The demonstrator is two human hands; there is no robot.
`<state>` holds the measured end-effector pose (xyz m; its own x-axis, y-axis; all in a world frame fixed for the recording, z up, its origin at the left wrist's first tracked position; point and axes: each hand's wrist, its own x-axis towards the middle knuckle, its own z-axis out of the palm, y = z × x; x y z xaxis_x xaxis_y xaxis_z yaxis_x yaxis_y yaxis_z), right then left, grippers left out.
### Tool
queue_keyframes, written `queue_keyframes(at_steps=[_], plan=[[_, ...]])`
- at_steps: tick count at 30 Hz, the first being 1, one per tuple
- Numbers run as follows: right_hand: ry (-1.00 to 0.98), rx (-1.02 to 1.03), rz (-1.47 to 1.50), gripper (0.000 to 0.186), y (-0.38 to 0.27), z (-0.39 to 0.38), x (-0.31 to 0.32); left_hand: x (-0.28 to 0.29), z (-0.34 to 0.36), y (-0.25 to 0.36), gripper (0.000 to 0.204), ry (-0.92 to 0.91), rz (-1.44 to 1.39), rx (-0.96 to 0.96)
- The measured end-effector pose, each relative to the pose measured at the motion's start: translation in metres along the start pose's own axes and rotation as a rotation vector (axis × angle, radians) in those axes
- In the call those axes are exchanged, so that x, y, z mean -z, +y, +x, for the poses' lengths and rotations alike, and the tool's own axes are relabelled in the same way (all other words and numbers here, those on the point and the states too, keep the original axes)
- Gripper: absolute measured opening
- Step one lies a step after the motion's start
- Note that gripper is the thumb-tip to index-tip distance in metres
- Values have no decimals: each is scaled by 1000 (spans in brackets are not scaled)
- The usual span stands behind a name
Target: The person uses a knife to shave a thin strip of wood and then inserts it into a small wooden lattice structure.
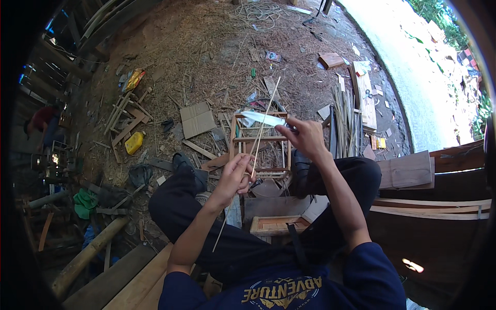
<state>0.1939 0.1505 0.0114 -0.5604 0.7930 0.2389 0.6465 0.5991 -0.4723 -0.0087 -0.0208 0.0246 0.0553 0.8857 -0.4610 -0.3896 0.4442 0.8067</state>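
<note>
**Thin strip (261, 135) in the left hand (235, 178), knife (261, 118) in the right hand (306, 137)**

Head view: the left hand is curled closed around the thin strip, fingers bunched together. The strip slants up and away from this grip, above the littered ground (170, 49). A thin length also shows below the hand, over the dark trousers (173, 217); the fingers hide whether it is the same piece. Gripping it here probably steadies it and leaves the upper part free, away from the lap.

The right hand is wrapped around the knife's handle, which the fingers mostly hide, with the thumb near the blade, likely for firmer control. The pale blade points left and crosses the strip in this view; whether the two touch, I cannot tell. Holding both out in front seems to give the forearms room and keep the edge clear of the legs.

Beyond the lap, a wooden frame (245, 139) lies on the ground, perhaps placed there to be within reach. To the right, a bundle of loose sticks (347, 124) lies lengthwise beside a pale board (367, 98), possibly to keep it together. To the left are a piece of cardboard (197, 120) and a yellow container (135, 143).
</note>
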Motion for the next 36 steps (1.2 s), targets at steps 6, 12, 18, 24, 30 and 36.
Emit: queue_keyframes(at_steps=[6, 12, 18, 24, 30, 36], plan=[[20, 206, 154, 40, -24, -8, -18, 2, 4, 8, 36, 11, -136, -16], [-17, 252, 160, 40, -31, -14, -24, 1, 6, 6, 29, 44, -254, -42], [-34, 301, 226, 39, -40, -18, -27, 3, 9, 1, 22, 30, -299, -15], [4, 351, 141, 47, -33, -14, -17, -7, 3, 0, 22, 33, -266, 12], [105, 430, 89, 46, -23, -13, -16, -11, -5, 0, 20, -47, -223, -11], [148, 116, -19, 44, 15, 4, 4, -14, -10, 7, 24, -50, -251, 5]])
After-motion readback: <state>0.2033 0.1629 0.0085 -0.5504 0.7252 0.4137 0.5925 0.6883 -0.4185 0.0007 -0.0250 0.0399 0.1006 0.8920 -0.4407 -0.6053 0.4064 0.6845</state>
